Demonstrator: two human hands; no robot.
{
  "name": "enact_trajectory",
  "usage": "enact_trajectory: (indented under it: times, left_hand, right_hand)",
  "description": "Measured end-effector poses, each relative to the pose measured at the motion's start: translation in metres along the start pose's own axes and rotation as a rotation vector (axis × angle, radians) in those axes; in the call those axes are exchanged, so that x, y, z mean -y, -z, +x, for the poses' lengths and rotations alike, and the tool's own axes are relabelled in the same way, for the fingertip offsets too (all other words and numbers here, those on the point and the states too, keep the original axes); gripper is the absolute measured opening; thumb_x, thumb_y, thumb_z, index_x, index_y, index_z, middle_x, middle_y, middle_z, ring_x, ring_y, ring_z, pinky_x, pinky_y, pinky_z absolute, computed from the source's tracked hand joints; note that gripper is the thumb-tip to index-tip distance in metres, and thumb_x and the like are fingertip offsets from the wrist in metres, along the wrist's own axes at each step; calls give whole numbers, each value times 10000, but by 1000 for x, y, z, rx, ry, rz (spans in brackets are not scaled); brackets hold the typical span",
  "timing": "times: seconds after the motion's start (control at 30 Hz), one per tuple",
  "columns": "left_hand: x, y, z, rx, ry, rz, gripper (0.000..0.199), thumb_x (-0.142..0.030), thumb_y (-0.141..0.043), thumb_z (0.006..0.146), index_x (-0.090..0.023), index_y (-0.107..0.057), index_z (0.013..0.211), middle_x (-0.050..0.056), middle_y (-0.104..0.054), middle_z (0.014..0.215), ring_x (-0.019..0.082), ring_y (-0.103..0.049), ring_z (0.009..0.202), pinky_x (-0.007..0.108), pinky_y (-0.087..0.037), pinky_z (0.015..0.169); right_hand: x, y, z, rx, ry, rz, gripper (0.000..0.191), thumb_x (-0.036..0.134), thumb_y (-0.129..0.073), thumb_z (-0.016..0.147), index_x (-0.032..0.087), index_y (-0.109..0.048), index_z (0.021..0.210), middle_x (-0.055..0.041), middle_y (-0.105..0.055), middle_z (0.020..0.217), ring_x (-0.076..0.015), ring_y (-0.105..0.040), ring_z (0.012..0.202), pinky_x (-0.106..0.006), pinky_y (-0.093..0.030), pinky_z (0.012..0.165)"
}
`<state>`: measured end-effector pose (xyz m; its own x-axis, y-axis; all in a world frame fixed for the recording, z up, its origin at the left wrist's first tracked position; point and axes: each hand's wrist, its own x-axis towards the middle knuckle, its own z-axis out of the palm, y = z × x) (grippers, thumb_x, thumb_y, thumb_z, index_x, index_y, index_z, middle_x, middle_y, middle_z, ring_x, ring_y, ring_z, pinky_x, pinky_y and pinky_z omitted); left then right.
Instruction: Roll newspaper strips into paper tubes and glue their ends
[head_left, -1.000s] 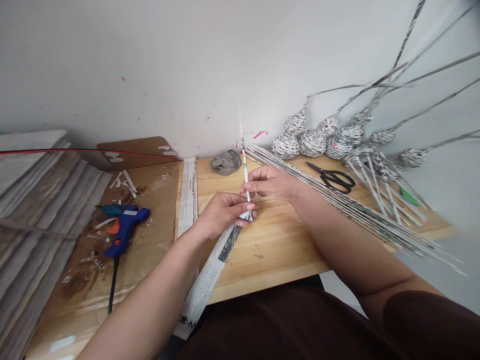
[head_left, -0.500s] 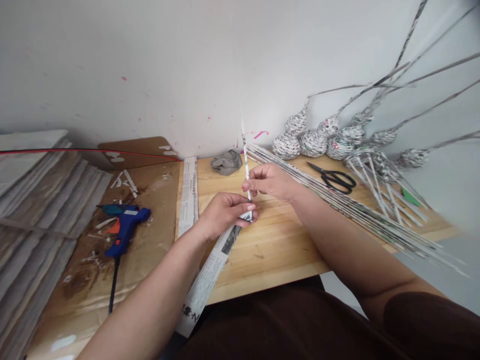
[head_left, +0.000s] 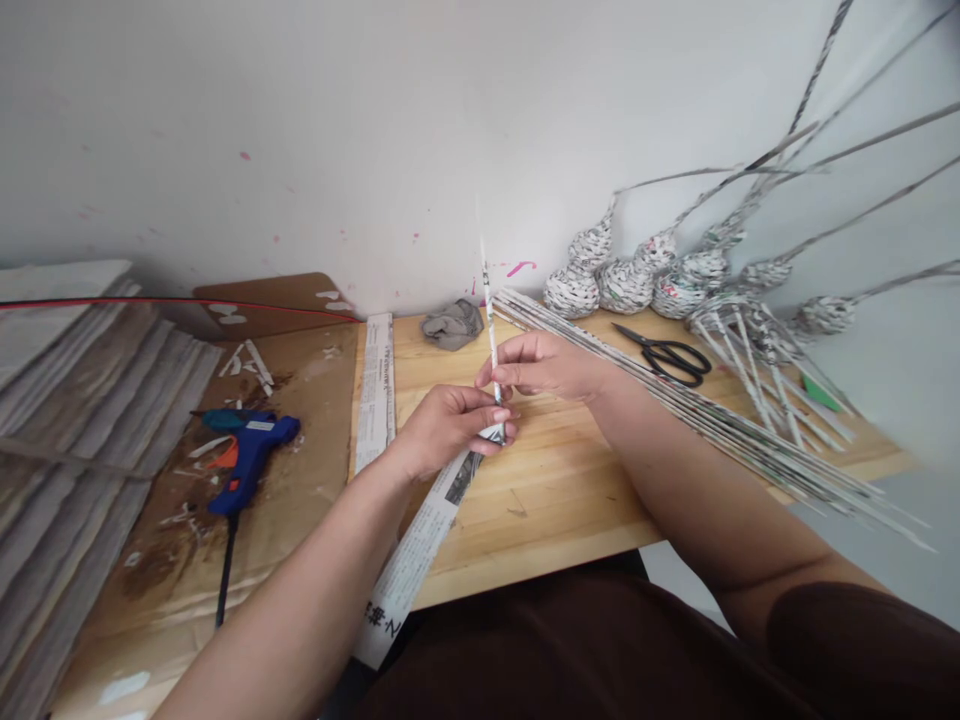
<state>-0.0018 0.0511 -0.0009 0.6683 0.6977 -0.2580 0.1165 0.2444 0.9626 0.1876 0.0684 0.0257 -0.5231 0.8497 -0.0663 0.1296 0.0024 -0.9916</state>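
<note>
A slim rolled newspaper tube (head_left: 490, 325) stands nearly upright over the middle of the wooden table. My left hand (head_left: 454, 425) pinches its lower end, where a flat newspaper strip (head_left: 424, 545) runs into the roll and trails down past the front edge. Higher on the tube, my right hand (head_left: 536, 368) has thumb and fingers closed around it. To the left of my left hand lies another flat newspaper strip (head_left: 375, 385). A bundle of finished paper tubes (head_left: 697, 415) passes behind and beneath my right forearm.
Black scissors (head_left: 667, 358) and several woven paper gourd shapes (head_left: 571, 290) with long stems sit at the back right. A crumpled grey cloth (head_left: 452, 325) rests by the wall. Leftward are a blue glue gun (head_left: 255, 450) on cardboard and stacked newspaper (head_left: 90, 450).
My right hand has shifted slightly down and its fingers have curled further around the tube. The left hand stays in place, still gripping the lower end.
</note>
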Motion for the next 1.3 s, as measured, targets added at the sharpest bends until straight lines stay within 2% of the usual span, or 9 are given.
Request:
enact_trajectory:
  times: [0.17,0.37,0.47,0.57,0.7,0.77,1.1,1.23,1.3]
  left_hand:
    - [0,0,0,10,3,-10,312,-418,-717,720,-132,-707,845,83,-685,825,168,-636,774,327,-551,710]
    - [1,0,1,13,1,-31,324,-422,-717,719,-132,-707,862,84,-689,826,173,-640,772,342,-550,714]
    - [3,1,2,-11,-20,9,315,-420,-712,723,-122,-706,826,79,-684,812,163,-631,753,325,-551,701]
    - [2,1,2,-41,-26,15,314,-426,-694,742,-130,-708,844,76,-685,806,167,-632,770,322,-553,700]
    - [-1,1,0,-1,-3,-14,349,-428,-704,736,-140,-715,931,91,-695,849,189,-648,806,343,-554,708]
    - [-1,1,-1,7,13,-31,367,-429,-711,731,-138,-715,956,96,-697,851,190,-654,803,346,-552,712]
    - [-1,2,-1,19,17,-34,376,-434,-735,704,-122,-723,914,104,-704,837,182,-653,768,349,-552,720]
    - [-1,2,-1,19,17,-38,358,-432,-722,718,-136,-722,919,97,-700,850,188,-655,792,352,-550,724]
    - [-1,1,-1,16,18,-36,361,-438,-718,719,-136,-720,917,102,-700,855,193,-655,801,352,-548,725]
  right_hand:
    - [0,0,2,-97,28,-42,287,376,-758,692,117,-635,674,6,-599,579,-71,-502,514,-191,-315,447]
    - [-3,1,2,-45,24,-51,300,412,-716,737,121,-654,779,-5,-614,616,-81,-532,535,-188,-325,451]
    - [-4,-2,2,-181,84,-189,308,405,-738,712,127,-617,661,12,-581,555,-79,-508,504,-200,-355,475]
    - [-3,-4,2,-273,111,-228,296,409,-717,733,126,-637,691,12,-577,547,-82,-502,499,-202,-339,461]
    - [0,0,0,-7,34,-48,287,391,-673,782,118,-684,870,-22,-640,672,-98,-560,593,-195,-354,477]
    - [-2,4,-1,62,-9,-1,287,388,-678,780,113,-685,860,-23,-638,669,-93,-551,583,-193,-349,474]
    - [-3,-4,3,-174,114,-64,316,391,-734,731,133,-574,643,23,-569,554,-68,-488,515,-195,-357,493]
    - [0,-1,0,-8,35,0,314,419,-667,794,117,-669,881,-9,-612,636,-74,-502,538,-191,-302,448]
    - [0,1,0,12,-3,18,325,417,-677,783,111,-681,892,-14,-616,634,-69,-484,512,-193,-266,424]
